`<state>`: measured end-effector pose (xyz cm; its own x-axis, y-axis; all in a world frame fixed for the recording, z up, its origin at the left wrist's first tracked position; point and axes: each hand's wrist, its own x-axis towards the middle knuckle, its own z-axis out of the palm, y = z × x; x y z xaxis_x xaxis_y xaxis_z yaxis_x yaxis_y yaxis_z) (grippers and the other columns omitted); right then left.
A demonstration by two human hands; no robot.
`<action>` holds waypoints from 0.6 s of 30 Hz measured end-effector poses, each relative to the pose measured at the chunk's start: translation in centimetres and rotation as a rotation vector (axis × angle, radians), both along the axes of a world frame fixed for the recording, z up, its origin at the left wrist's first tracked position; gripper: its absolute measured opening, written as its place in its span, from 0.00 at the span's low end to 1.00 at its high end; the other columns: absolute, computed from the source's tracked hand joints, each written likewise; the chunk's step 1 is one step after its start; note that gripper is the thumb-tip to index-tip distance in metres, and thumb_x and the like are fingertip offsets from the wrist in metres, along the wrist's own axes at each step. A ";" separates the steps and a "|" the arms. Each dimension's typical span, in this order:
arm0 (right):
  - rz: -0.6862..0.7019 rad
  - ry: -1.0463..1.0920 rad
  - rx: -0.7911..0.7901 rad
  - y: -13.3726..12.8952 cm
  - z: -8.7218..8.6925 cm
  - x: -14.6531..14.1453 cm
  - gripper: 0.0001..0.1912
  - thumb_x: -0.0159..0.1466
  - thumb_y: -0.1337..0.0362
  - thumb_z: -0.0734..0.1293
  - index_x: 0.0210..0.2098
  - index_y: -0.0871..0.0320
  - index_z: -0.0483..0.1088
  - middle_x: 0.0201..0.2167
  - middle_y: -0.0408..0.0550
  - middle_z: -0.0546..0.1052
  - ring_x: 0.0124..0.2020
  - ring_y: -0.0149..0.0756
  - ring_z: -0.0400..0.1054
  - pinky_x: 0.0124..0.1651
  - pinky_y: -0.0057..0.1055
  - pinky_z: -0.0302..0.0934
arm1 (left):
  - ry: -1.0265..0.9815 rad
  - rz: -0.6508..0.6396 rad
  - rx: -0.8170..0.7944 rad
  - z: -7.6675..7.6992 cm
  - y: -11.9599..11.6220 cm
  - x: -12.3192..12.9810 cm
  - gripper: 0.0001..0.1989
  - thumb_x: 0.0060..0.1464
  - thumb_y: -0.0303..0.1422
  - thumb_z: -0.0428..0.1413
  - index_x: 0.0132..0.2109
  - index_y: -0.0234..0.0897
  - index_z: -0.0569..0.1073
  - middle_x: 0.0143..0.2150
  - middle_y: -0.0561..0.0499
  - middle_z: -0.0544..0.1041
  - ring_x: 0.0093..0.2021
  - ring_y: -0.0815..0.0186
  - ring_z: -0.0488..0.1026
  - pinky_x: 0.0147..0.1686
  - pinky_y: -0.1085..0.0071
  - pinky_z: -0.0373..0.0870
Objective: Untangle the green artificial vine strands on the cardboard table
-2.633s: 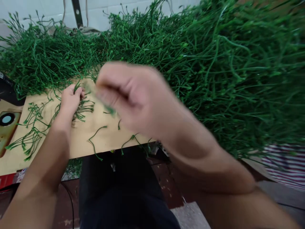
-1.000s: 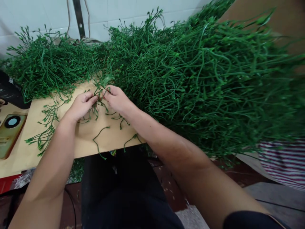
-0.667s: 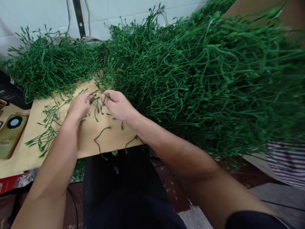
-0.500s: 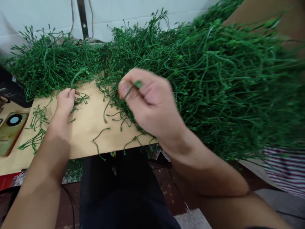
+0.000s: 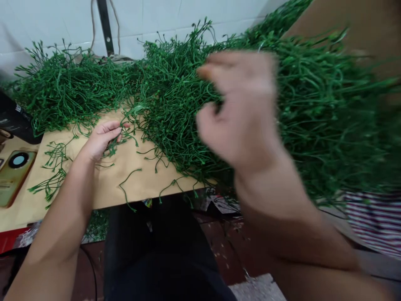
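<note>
My left hand (image 5: 106,136) pinches a small bunch of thin green artificial plant stems (image 5: 127,136), just above the tan board. My right hand (image 5: 241,104), smeared by motion, is raised over the large heap of green stems (image 5: 178,96). Its thumb stands apart from its fingers, and no stem shows between them. Small clusters of stems (image 5: 52,182) lie on the board beside my left forearm. A single loose stem (image 5: 123,190) rests near the board's front edge.
The tan board (image 5: 106,192) spans the front of the work area. A phone (image 5: 14,175) and a black container (image 5: 19,119) are at the left. White tiles (image 5: 163,21) rise behind. Cardboard (image 5: 354,25) leans at the upper right, with striped cloth (image 5: 376,221) below.
My right hand has moved right and up, its fingers parting; the stem seen in it is gone from view. My left hand has shifted right along the board with its stems.
</note>
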<state>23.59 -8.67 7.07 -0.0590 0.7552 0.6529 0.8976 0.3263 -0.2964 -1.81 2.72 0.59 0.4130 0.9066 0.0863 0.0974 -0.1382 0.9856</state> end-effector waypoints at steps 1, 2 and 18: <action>0.013 -0.008 -0.049 0.9 -0.8 -2.5 0.24 0.57 0.73 0.60 0.53 0.64 0.66 0.56 0.59 0.65 0.60 0.53 0.54 0.61 0.53 0.52 | -0.008 -0.018 0.011 -0.2 0.0 0.2 0.15 0.42 0.39 0.61 0.36 0.34 0.76 0.22 0.53 0.68 0.23 0.70 0.63 0.28 0.71 0.61; 0.065 0.013 -0.122 1.9 -1.6 -4.7 0.22 0.57 0.72 0.60 0.51 0.66 0.66 0.54 0.60 0.67 0.58 0.52 0.57 0.59 0.52 0.55 | -0.016 -0.033 0.019 -0.4 -0.1 0.3 0.15 0.42 0.40 0.61 0.36 0.34 0.75 0.23 0.53 0.69 0.24 0.70 0.64 0.29 0.71 0.62; 0.313 0.500 -0.438 8.0 -7.0 -8.9 0.14 0.63 0.69 0.57 0.20 0.58 0.55 0.20 0.39 0.58 0.26 0.26 0.52 0.32 0.28 0.49 | -0.007 0.028 0.016 -1.9 0.9 1.5 0.12 0.49 0.42 0.59 0.34 0.39 0.68 0.21 0.55 0.68 0.21 0.70 0.63 0.22 0.73 0.56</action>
<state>14.67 -0.71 0.05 -0.0888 0.9496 0.3008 0.5054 0.3032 -0.8079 -0.33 3.66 -1.29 0.3871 0.9162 0.1039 0.0944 -0.1515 0.9839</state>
